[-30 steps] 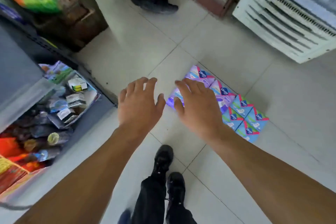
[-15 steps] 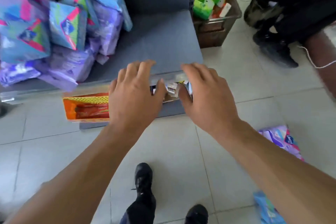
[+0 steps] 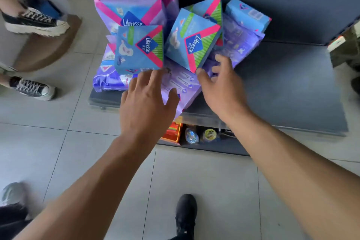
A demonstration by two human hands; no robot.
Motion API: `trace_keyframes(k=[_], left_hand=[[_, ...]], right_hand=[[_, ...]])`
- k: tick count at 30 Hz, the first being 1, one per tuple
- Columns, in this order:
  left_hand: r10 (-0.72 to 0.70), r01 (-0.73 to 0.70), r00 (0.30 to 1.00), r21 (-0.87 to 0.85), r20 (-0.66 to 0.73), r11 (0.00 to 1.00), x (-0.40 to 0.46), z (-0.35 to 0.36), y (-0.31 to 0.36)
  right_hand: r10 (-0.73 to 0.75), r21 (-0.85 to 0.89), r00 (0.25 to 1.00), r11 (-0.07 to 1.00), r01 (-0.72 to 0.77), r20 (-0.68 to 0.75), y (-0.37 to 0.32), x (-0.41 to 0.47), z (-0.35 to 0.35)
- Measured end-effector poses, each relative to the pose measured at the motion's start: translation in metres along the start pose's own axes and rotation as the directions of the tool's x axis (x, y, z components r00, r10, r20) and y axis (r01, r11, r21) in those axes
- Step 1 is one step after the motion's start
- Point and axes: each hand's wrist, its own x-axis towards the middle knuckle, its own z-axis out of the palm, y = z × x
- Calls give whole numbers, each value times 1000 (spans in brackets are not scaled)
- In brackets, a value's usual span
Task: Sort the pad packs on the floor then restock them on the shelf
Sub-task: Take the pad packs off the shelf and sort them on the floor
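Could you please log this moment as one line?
left hand: open | right hand: open | both reaching purple plastic pad pack on grey shelf

Seen from a head-worn camera, both forearms are bare, with no sleeve, watch or ring in view on the left hand (image 3: 145, 106) or the right hand (image 3: 224, 91). Below them is a matte black lace-up shoe (image 3: 186, 213) with a rounded toe. Dark trouser fabric (image 3: 11, 218) shows, blurred, at the lower left edge.
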Motion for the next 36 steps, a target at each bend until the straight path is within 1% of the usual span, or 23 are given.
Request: trace_keyframes(k=[2, 3, 6, 9, 14, 17, 19, 21, 22, 23, 24, 25, 26, 27, 29, 30, 31, 34, 36], left_hand=[[23, -23, 1000, -14, 14, 1000, 8, 3, -4], [34, -33, 999, -22, 18, 999, 11, 5, -4], [58, -57, 998, -50, 19, 997, 20, 10, -4], [67, -66, 998, -68, 12, 995, 26, 14, -4], [93, -95, 995, -64, -27, 993, 24, 16, -2], [115, -118, 993, -84, -40, 989, 19, 19, 5], [142, -145, 989, -157, -29, 977, 14, 22, 17], [184, -181, 983, -284, -19, 942, 5, 25, 35], [186, -175, 982, -351, -2, 920, 0, 27, 47], [172, -141, 984, -417, 38, 898, -6, 29, 59], [155, -83, 981, -482, 113, 872, -12, 32, 71], [156, -11, 962, -543, 222, 840, -19, 35, 85], [180, 68, 921, -598, 344, 799, -28, 37, 100], [215, 152, 864, -643, 455, 750, -38, 41, 114], [252, 333, 760, -691, 599, 641, -63, 48, 142], [256, 396, 727, -694, 637, 601, -77, 51, 157], [252, 433, 708, -687, 660, 583, -92, 54, 171], [217, 481, 690, -662, 690, 575, -141, 71, 215], [214, 510, 675, -657, 706, 556, -178, 88, 245]], right_hand=[[69, 94, 996, 993, -64, -52, -5, 19, 15], [81, 110, 993, 991, -72, -86, -5, 27, 21], [103, 92, 982, 992, -89, -156, -2, 40, 35], [113, 127, 980, 988, -93, -164, 1, 42, 39], [174, 391, 966, 916, -89, -189, 11, 28, 20], [182, 475, 961, 878, -63, -208, 26, 8, -6], [185, 503, 950, 864, -34, -252, 36, -8, -29], [207, 521, 937, 853, -32, -282, 49, -26, -55], [226, 537, 933, 842, -43, -280, 55, -36, -68], [249, 563, 933, 824, -63, -261, 61, -46, -81], [275, 585, 933, 805, -92, -231, 68, -56, -95], [301, 604, 934, 786, -130, -191, 75, -67, -108], [316, 621, 937, 767, -163, -146, 83, -79, -121], [323, 642, 941, 744, -185, -103, 93, -91, -135], [338, 667, 939, 713, -216, -58, 115, -118, -160], [362, 677, 931, 698, -234, -51, 128, -133, -173], [395, 697, 917, 671, -253, -47, 142, -149, -185], [505, 742, 863, 577, -341, 5, 184, -205, -222], [550, 769, 835, 523, -369, 26, 206, -246, -245]])
